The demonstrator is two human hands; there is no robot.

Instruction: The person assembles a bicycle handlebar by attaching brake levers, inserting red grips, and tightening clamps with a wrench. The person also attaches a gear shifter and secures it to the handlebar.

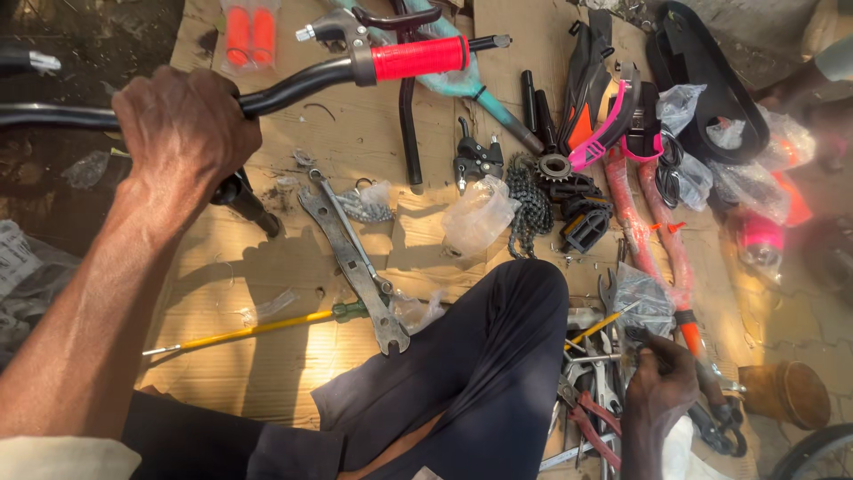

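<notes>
Left hand (182, 133) grips one handlebar (293, 82).

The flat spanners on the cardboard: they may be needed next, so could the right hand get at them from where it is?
Probably yes. The right hand is in the tool pile; the flat spanners lie uncovered just beyond the bent knee, which it must reach over.

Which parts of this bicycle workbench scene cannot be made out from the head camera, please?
- Left hand covers its stretch of the black handlebar; the bar's left end leaves the frame.
- Right hand hides whichever tool it touches in the tool pile.
- Pink objects at right are blurred.
- Brown pot contents are not visible.
</notes>
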